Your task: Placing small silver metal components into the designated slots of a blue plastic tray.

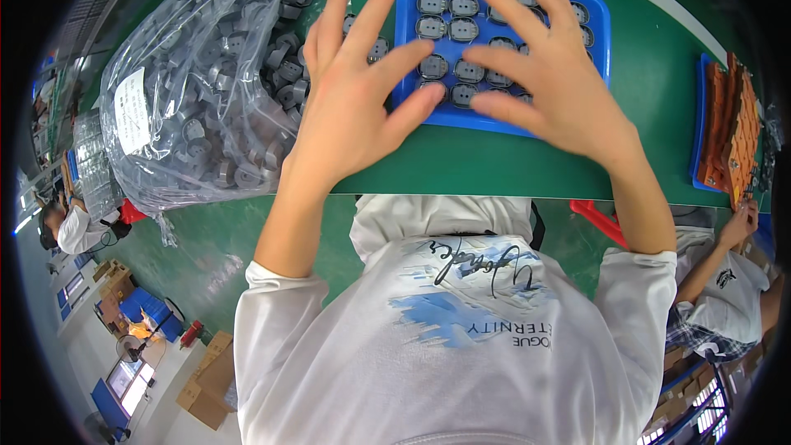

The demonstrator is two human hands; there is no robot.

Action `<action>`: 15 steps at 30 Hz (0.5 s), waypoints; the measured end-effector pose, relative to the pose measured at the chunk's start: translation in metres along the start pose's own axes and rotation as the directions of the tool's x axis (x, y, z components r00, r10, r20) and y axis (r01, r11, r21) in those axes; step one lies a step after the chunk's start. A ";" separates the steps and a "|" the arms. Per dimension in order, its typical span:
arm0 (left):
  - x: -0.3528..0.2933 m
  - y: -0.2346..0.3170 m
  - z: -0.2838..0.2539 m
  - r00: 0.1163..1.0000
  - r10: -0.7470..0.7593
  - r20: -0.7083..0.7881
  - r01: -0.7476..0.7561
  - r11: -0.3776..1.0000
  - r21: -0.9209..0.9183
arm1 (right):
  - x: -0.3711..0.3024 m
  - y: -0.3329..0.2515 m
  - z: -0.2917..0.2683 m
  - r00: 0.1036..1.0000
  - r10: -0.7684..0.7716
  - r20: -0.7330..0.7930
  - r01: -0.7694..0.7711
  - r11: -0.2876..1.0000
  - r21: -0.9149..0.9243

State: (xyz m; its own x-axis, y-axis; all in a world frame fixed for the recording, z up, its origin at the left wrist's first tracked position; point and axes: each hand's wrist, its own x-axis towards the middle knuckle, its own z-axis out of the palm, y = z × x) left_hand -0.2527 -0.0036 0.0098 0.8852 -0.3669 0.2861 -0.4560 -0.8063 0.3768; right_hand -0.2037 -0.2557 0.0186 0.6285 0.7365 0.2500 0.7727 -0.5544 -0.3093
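Both my hands are spread over the far side of the green table. My left hand [354,86] is open, its fingers apart, between a clear plastic bag [177,144] of grey plastic parts [222,74] and a blue tray [494,121]. Its thumb and index finger reach over the tray's left edge. Above the tray's right part my right hand [552,74] is open too, fingers spread, with nothing visible in it. Rows of small grey oval housings [432,27] lie in the tray. My hands hide some of them, and a few more sit beside the tray behind my left fingers.
At the right end of the table stands another blue tray [701,124] with stacked orange-brown panels [737,140]. A co-worker's hand [746,218] touches them. Cardboard boxes [206,383] and blue bins [152,313] stand on the floor at lower left. Another person [78,227] sits far left.
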 end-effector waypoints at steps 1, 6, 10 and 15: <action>-0.003 0.001 -0.003 0.999 0.015 0.030 -0.015 1.000 -0.017 | -0.003 -0.005 -0.001 0.999 0.003 0.033 -0.004 1.000 0.020; -0.008 0.006 0.006 0.998 0.020 0.056 -0.020 1.000 0.004 | -0.003 -0.009 0.008 0.999 0.019 0.029 -0.019 1.000 0.005; -0.006 0.005 0.008 0.999 0.003 0.034 -0.005 0.999 0.037 | 0.001 -0.001 0.015 1.000 -0.003 -0.021 0.002 1.000 -0.006; -0.003 0.003 0.008 1.000 -0.002 0.025 0.001 0.999 0.047 | 0.001 0.003 0.014 1.000 -0.019 -0.023 0.018 1.000 -0.016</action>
State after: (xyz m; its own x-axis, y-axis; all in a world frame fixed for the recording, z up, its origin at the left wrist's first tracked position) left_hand -0.2562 -0.0081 0.0027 0.8883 -0.3765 0.2629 -0.4500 -0.8278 0.3350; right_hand -0.2021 -0.2507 0.0051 0.6158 0.7376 0.2770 0.7854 -0.5470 -0.2897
